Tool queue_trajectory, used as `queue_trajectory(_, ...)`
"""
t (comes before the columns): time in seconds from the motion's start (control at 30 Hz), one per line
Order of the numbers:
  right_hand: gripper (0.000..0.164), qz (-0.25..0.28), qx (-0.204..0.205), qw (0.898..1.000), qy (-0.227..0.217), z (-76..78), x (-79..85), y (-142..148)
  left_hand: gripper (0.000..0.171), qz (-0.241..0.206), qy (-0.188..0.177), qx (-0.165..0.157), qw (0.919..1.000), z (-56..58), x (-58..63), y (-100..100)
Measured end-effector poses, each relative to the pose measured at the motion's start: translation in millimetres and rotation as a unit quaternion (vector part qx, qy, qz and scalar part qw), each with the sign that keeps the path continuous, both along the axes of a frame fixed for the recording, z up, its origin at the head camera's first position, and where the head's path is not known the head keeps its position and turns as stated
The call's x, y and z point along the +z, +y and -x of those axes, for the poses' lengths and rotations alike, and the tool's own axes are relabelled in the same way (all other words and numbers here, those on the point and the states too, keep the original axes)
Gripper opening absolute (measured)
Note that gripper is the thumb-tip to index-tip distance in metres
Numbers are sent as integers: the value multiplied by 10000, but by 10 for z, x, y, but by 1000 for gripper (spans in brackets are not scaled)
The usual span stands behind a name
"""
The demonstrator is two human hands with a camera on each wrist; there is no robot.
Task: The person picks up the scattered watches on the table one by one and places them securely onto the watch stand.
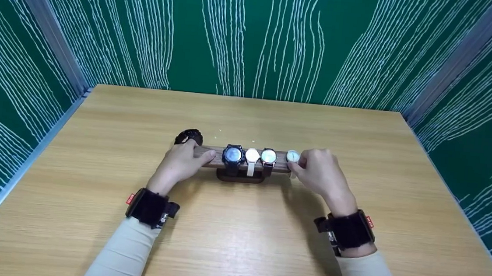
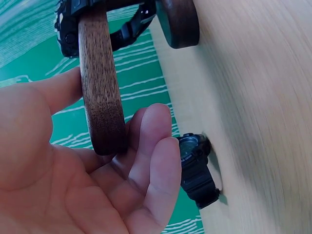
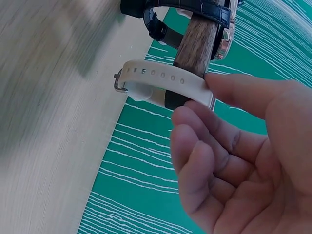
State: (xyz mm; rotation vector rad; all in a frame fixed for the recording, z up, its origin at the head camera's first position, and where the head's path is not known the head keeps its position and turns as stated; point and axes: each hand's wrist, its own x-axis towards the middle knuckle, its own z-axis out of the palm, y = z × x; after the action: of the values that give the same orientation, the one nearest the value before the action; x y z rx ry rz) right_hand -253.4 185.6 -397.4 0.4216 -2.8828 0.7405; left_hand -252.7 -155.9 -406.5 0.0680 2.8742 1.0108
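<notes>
A wooden watch stand (image 1: 282, 164) on a dark rounded base (image 1: 240, 177) stands mid-table, its bar running left to right. My left hand (image 1: 179, 161) grips the bar's left end, thumb on the near side and fingers around the far side. At the right end, my right hand (image 1: 324, 172) pinches a watch with a white strap (image 3: 161, 78) by its face edge. That strap is buckled into a loop around the bar's end. Between the hands, the bar carries a black watch (image 1: 233, 154), a pale-strapped watch (image 1: 252, 156) and a dark leather-strapped watch (image 1: 268, 156).
Beyond my left hand, a chunky black watch (image 2: 196, 168) rests on the wooden table (image 1: 237, 242). Green panels with white wavy lines (image 1: 254, 37) rise behind the table and along both sides. A few tiny white specks lie behind the stand.
</notes>
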Motion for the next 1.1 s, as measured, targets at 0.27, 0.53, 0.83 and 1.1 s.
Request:
queue_trajectory(0.27,35,-9,96,9999,66,-2,-17,-34,66,-25,-50,1,10000,-3,-1,2)
queue_trajectory(0.53,34,-45,123,9998,147,-15,-35,-69,61,64,146,-37,9999,5,-21,-4)
queue_trajectory(0.83,33,-10,152,9997,189,-23,-53,-109,64,108,162,-68,9998,11,-20,-9)
queue_trajectory(1.1,36,30,205,9996,190,-41,-55,-130,67,151,163,-111,9997,4,-23,-10)
